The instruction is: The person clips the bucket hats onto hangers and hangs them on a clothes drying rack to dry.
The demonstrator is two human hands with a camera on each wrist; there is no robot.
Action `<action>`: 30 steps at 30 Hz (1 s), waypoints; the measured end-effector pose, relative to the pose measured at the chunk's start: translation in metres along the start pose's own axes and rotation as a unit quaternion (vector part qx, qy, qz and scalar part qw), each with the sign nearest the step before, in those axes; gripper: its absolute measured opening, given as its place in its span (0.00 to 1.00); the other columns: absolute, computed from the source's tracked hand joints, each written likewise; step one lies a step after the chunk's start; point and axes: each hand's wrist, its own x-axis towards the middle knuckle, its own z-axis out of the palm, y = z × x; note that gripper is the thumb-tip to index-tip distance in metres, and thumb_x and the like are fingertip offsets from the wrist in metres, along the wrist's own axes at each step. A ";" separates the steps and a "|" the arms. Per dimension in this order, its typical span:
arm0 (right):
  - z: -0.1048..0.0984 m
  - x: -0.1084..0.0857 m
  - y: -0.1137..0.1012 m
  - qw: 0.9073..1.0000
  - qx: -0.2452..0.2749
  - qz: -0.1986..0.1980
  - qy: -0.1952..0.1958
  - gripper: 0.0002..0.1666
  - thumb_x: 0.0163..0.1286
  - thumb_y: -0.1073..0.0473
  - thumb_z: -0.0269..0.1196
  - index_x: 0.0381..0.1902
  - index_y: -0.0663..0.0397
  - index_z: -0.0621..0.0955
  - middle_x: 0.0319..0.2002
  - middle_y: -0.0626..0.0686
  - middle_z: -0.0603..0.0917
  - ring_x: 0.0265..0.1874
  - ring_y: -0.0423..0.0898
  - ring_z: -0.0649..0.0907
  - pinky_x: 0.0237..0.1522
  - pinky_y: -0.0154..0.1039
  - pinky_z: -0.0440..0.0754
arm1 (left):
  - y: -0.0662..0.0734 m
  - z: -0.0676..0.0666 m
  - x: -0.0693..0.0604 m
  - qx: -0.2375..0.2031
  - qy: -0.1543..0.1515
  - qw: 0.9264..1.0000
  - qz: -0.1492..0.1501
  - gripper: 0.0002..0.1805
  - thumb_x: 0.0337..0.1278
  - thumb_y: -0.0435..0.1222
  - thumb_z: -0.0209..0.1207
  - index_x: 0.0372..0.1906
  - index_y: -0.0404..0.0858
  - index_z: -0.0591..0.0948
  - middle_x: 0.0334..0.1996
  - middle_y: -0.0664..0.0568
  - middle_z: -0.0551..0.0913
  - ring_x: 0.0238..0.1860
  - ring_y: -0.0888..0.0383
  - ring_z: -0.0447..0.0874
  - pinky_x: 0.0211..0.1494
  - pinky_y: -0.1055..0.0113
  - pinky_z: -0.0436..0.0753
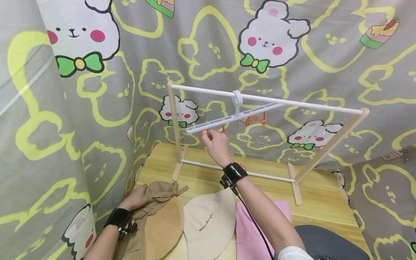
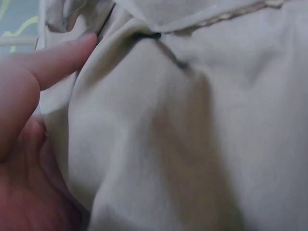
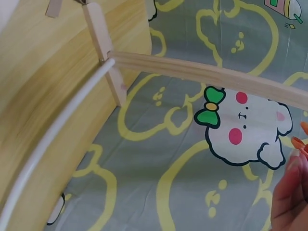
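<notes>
My right hand (image 1: 217, 144) pinches an orange clip (image 3: 299, 143) under the left half of a pale hanger (image 1: 221, 120). The hanger's hook (image 1: 238, 98) loops over the top white rod (image 1: 292, 102) of a wooden-sided rack. A second pair of orange clip arms (image 1: 256, 119) dangles from the hanger's right half. Lower left, my left hand (image 1: 138, 196) grips a brown fabric hat (image 1: 162, 190) with a tie strap. In the left wrist view the thumb (image 2: 62, 57) lies against the hat's folded cloth (image 2: 144, 120); its other fingers are mostly hidden.
Along the table's near side lie a tan hat (image 1: 164, 224), a cream hat (image 1: 211, 224) with dark lettering, a pink cloth item (image 1: 248, 227) and a dark grey hat (image 1: 325, 242). A patterned curtain (image 1: 208, 43) surrounds the wooden table (image 1: 325, 187). A lower white rod (image 1: 260, 176) joins the rack's feet.
</notes>
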 end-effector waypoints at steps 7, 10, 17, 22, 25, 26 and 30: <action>0.000 -0.004 0.005 1.000 0.008 0.006 0.010 0.21 0.79 0.52 0.56 0.25 0.47 0.87 0.20 0.45 0.83 0.18 0.45 0.74 0.25 0.41 0.68 | 0.009 -0.015 -0.005 -0.068 0.008 0.997 0.047 0.16 0.67 0.30 0.63 0.31 0.36 0.66 0.21 0.55 0.61 0.21 0.60 0.61 0.29 0.68 0.66; -0.001 -0.006 0.006 1.000 0.012 0.015 0.010 0.23 0.79 0.52 0.54 0.27 0.46 0.88 0.20 0.44 0.82 0.18 0.44 0.74 0.25 0.41 0.67 | 0.023 -0.020 -0.008 -0.048 0.027 0.997 0.054 0.17 0.70 0.34 0.65 0.30 0.38 0.68 0.21 0.55 0.61 0.23 0.60 0.62 0.30 0.67 0.67; -0.003 -0.008 0.005 1.000 0.017 0.025 0.000 0.25 0.81 0.51 0.52 0.26 0.45 0.88 0.18 0.44 0.81 0.17 0.45 0.72 0.24 0.41 0.65 | 0.062 -0.032 -0.020 0.004 0.080 0.995 0.066 0.18 0.73 0.43 0.64 0.29 0.40 0.70 0.21 0.56 0.62 0.23 0.59 0.63 0.30 0.67 0.65; -0.006 -0.010 0.006 1.000 0.018 0.025 0.005 0.25 0.81 0.51 0.53 0.25 0.44 0.88 0.17 0.44 0.79 0.18 0.45 0.72 0.25 0.41 0.66 | 0.090 -0.039 -0.025 0.012 0.096 0.991 0.090 0.20 0.74 0.52 0.61 0.29 0.44 0.75 0.21 0.57 0.66 0.23 0.61 0.65 0.31 0.66 0.67; -0.007 -0.011 0.008 0.999 0.025 0.025 -0.004 0.25 0.82 0.49 0.53 0.26 0.42 0.87 0.18 0.43 0.80 0.20 0.44 0.73 0.27 0.41 0.68 | 0.107 -0.043 -0.028 0.013 0.102 0.988 0.114 0.24 0.75 0.55 0.59 0.26 0.44 0.76 0.19 0.57 0.66 0.21 0.61 0.64 0.30 0.66 0.67; -0.008 -0.012 0.009 0.999 0.033 0.027 -0.010 0.25 0.82 0.48 0.53 0.26 0.42 0.87 0.19 0.43 0.80 0.20 0.45 0.74 0.28 0.41 0.68 | 0.112 -0.044 -0.028 0.020 0.107 0.986 0.128 0.22 0.75 0.55 0.58 0.27 0.45 0.79 0.20 0.59 0.70 0.22 0.62 0.67 0.32 0.66 0.69; -0.011 -0.015 0.012 0.995 0.083 0.047 -0.039 0.24 0.84 0.46 0.52 0.28 0.42 0.87 0.22 0.45 0.83 0.21 0.45 0.73 0.29 0.41 0.69 | 0.129 -0.047 -0.025 0.046 0.122 0.974 0.183 0.16 0.77 0.53 0.58 0.43 0.48 0.89 0.35 0.59 0.88 0.37 0.58 0.86 0.45 0.59 0.83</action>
